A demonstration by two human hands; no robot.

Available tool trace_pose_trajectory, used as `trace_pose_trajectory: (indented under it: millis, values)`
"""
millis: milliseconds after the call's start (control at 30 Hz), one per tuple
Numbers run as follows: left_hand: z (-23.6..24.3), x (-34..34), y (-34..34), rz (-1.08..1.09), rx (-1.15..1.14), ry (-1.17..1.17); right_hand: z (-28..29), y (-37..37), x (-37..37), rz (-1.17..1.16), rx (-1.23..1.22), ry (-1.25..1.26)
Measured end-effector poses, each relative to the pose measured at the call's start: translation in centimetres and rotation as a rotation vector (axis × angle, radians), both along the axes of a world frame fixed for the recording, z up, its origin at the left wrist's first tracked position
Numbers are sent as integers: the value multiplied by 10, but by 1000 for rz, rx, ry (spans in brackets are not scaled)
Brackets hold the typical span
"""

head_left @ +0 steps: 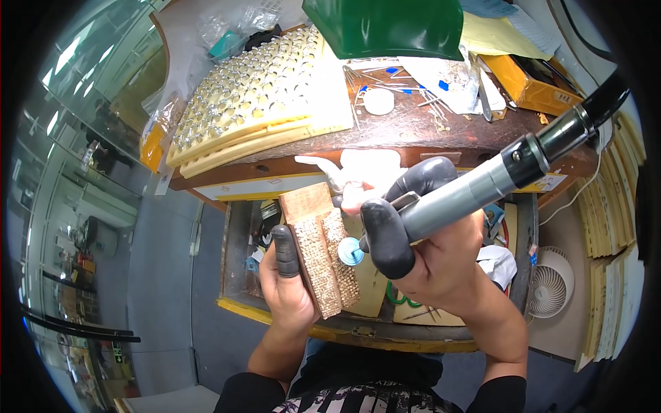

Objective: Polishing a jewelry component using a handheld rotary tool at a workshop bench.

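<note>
My left hand [281,286], a black cover on its thumb, grips a wooden block [306,202] tilted above the open drawer. Rows of small gold-coloured textured pieces [318,265] cover much of the block's face. In my right hand [441,265] is a grey rotary handpiece [475,196], held like a pen between black-covered fingers. A small round light-blue disc [350,252] sits at its tip, at the block's right edge; whether it touches or spins I cannot tell. Behind the block lies a pale, brightly lit object [368,165], partly hidden by my right fingers.
Yellow boards with many shiny round pieces [248,89] lie on the bench's left. A green lampshade [385,27] hangs over the back. Thin rods, a white round container [379,101] and an orange box [527,86] are on the bench. The drawer [237,275] holds tools; a white fan [551,282] stands right.
</note>
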State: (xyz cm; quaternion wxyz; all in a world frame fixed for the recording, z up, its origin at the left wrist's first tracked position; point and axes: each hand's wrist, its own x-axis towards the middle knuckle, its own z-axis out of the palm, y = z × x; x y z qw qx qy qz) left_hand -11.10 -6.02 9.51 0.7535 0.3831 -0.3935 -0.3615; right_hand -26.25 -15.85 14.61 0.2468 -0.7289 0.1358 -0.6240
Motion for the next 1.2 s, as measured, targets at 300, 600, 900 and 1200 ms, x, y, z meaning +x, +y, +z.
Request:
trace_pose_trajectory:
  millis: [300, 600, 900, 1200]
  values:
    - [9, -10, -2, 69, 89, 65, 2, -1, 0, 7, 3, -1]
    - [5, -5, 0, 51, 77, 16, 0, -1, -2, -11, 9, 20]
    - [2, -4, 0, 41, 66, 52, 2, -1, -2, -28, -29, 34]
    - [3, -3, 0, 29, 57, 14, 1, -2, -1, -18, -22, 32]
